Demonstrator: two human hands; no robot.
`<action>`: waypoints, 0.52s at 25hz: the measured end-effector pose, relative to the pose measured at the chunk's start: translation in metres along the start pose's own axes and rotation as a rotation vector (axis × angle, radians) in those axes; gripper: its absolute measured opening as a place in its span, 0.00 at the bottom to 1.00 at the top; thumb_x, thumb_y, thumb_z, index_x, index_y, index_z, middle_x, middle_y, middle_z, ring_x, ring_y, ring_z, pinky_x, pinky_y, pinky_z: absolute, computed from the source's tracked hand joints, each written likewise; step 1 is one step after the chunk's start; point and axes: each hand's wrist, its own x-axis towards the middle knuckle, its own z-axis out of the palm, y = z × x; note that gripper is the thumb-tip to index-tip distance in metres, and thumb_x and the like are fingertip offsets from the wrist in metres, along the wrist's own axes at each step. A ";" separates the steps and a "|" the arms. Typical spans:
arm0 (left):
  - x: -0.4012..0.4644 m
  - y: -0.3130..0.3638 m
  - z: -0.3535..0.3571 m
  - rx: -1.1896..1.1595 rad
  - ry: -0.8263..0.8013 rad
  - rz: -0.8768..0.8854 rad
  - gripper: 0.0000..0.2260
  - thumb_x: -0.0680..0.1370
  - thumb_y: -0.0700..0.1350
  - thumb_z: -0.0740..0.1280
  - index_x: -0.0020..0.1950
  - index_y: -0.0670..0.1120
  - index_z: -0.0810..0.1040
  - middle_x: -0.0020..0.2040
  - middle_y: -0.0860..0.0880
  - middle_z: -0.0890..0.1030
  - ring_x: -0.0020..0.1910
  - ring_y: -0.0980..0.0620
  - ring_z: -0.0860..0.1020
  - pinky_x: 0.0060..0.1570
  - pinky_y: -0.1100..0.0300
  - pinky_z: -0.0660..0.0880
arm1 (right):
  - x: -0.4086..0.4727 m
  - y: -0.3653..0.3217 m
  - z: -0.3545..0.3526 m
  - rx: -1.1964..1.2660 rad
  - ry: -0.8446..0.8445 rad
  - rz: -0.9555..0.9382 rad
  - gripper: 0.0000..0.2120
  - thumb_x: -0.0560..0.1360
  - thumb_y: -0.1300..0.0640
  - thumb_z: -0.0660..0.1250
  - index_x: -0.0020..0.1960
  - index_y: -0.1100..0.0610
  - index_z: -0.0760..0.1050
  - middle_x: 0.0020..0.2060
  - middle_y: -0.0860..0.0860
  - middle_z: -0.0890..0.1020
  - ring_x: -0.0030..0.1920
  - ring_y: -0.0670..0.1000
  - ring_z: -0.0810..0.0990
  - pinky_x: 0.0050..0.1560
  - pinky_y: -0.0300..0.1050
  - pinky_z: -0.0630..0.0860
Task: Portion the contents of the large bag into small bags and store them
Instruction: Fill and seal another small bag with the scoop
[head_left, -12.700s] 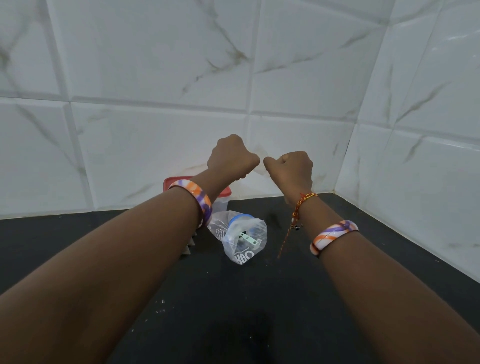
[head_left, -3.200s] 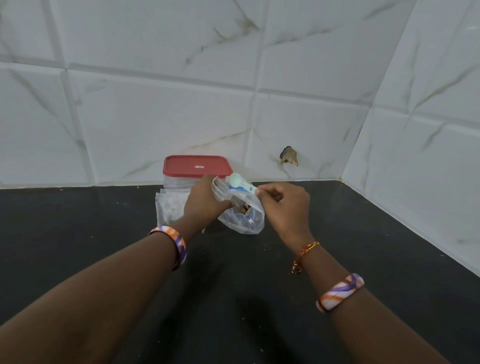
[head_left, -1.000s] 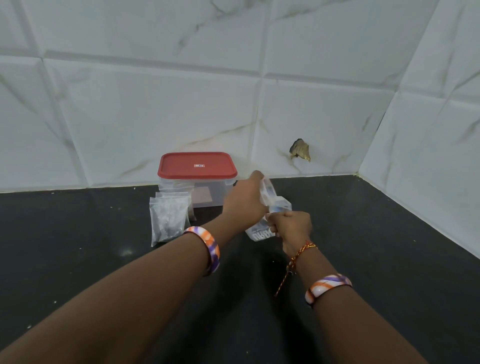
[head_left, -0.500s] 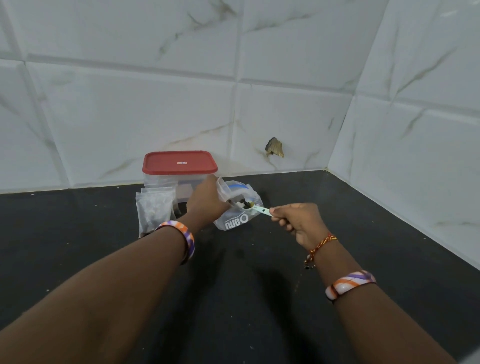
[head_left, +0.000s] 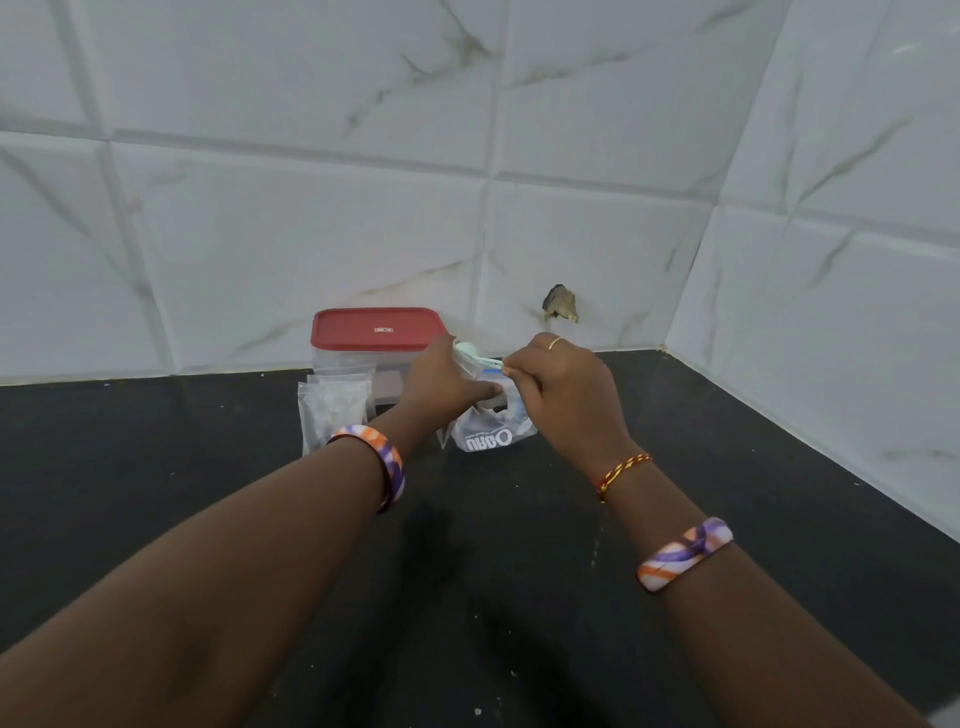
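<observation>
At the back of the black stone worktop, near its right rear corner, the large crinkled clear plastic bag with white lettering (head_left: 488, 436) stands just in front of the clear plastic box with a red lid (head_left: 378, 328), which sits against the marbled white wall tiles (head_left: 311, 244). The left hand (head_left: 441, 382) is curled around the bag's gathered mouth, thumb reaching across it, holding it upright. The right hand (head_left: 563, 384) is closed in a pinch on the handle of a pale mint-green plastic spoon (head_left: 470, 353), whose bowl shows just above the bag's mouth, close against the left hand — whether it carries anything cannot be told from here. A small stack of empty clear zip pouches (head_left: 335, 408) leans upright just left of the big bag, in front of the box.

The step in hand looks like scooping: the bag is open and the spoon is at its mouth (no small pouch is filled or even opened yet, so the task seems barely begun). The next move likely calls for freeing the left hand to pick up and spread one pouch — while keeping the spoon level so nothing spills on the worktop (head_left: 519, 597)
</observation>
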 end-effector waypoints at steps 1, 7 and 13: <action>0.002 0.002 0.000 -0.028 0.006 -0.018 0.27 0.66 0.46 0.76 0.60 0.41 0.70 0.50 0.49 0.74 0.50 0.50 0.74 0.45 0.59 0.68 | -0.001 0.001 0.000 -0.049 0.040 -0.056 0.06 0.70 0.63 0.66 0.39 0.61 0.81 0.33 0.56 0.81 0.31 0.56 0.79 0.27 0.43 0.75; -0.002 -0.007 0.007 -0.157 0.014 -0.043 0.17 0.66 0.45 0.75 0.51 0.43 0.76 0.47 0.48 0.80 0.47 0.50 0.78 0.42 0.62 0.71 | -0.009 0.015 -0.001 0.615 0.149 0.738 0.05 0.70 0.62 0.72 0.45 0.62 0.83 0.30 0.49 0.81 0.25 0.37 0.75 0.30 0.30 0.71; -0.021 -0.053 0.016 -0.633 -0.126 -0.304 0.19 0.69 0.36 0.73 0.59 0.38 0.75 0.54 0.40 0.80 0.54 0.43 0.79 0.53 0.50 0.78 | -0.073 0.027 0.040 0.885 -0.064 1.285 0.05 0.70 0.64 0.71 0.45 0.64 0.80 0.31 0.52 0.81 0.23 0.40 0.72 0.21 0.30 0.66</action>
